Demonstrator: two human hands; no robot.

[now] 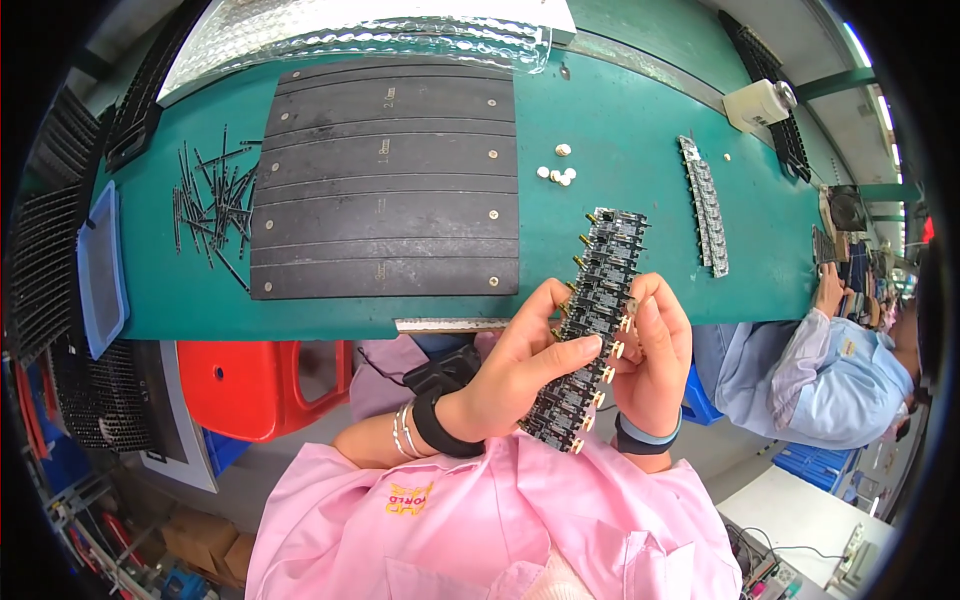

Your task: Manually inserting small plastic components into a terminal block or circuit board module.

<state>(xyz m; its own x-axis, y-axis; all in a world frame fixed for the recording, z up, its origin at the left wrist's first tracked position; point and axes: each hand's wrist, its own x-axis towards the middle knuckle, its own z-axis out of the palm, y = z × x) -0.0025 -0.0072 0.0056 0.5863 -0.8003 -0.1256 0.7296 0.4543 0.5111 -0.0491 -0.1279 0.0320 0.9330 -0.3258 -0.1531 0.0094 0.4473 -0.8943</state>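
Observation:
A long panel of small black circuit boards (590,320) is tilted up in front of my chest. My left hand (520,365) is closed around its left side, with the thumb lying across the face. Brass-coloured pins (565,305) stick out along its left edge, and small cream round parts (607,374) line the right edge. Beside that right edge my right hand (652,345) is closed in a pinch, thumb against forefinger. What sits between those fingertips is too small to make out. Past the panel, several white round pieces (556,174) lie on the green table.
A dark grooved plate (385,190) covers the table's middle left, with a pile of thin black strips (212,200) beside it. Another board panel (704,205) and a whitish bottle (758,106) are on the right. A blue tray (103,270) hangs at the left edge. A co-worker (830,375) sits at right.

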